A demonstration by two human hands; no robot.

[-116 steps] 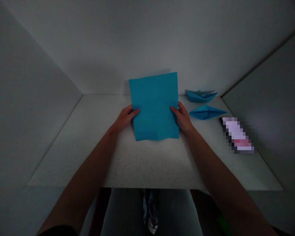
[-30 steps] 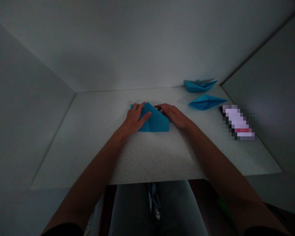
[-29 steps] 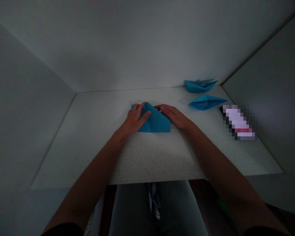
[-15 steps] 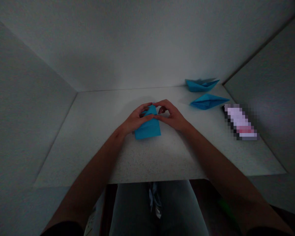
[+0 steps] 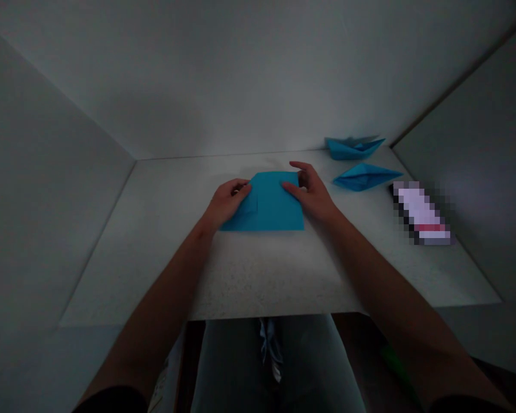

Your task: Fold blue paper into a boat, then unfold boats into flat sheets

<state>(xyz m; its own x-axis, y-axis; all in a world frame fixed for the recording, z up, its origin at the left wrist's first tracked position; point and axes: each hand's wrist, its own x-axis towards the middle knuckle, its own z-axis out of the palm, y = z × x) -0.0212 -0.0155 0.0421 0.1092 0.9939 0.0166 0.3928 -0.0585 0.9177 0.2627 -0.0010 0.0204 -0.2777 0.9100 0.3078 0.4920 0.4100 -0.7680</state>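
A sheet of blue paper (image 5: 277, 203) spans the space between my two hands over the middle of the table. Its left part is folded over with a slanted upper edge, while the right part lies opened out and flat. My left hand (image 5: 227, 201) pinches the folded left side, thumb on top and fingers behind. At the upper right edge, my right hand (image 5: 312, 192) grips the paper between thumb and fingers, its index finger stretched out beyond the edge. The fingers behind the sheet are partly hidden.
Two folded blue paper boats, one by the back wall (image 5: 352, 150) and one just in front of it (image 5: 365, 176), are at the back right. A phone (image 5: 423, 212) with a blurred screen lies near the right wall. The white table (image 5: 258, 287) is walled on three sides.
The paper has gone from a narrow folded shape to a wider, partly unfolded sheet. My hands have moved apart, the right one to the right and the left slightly left.
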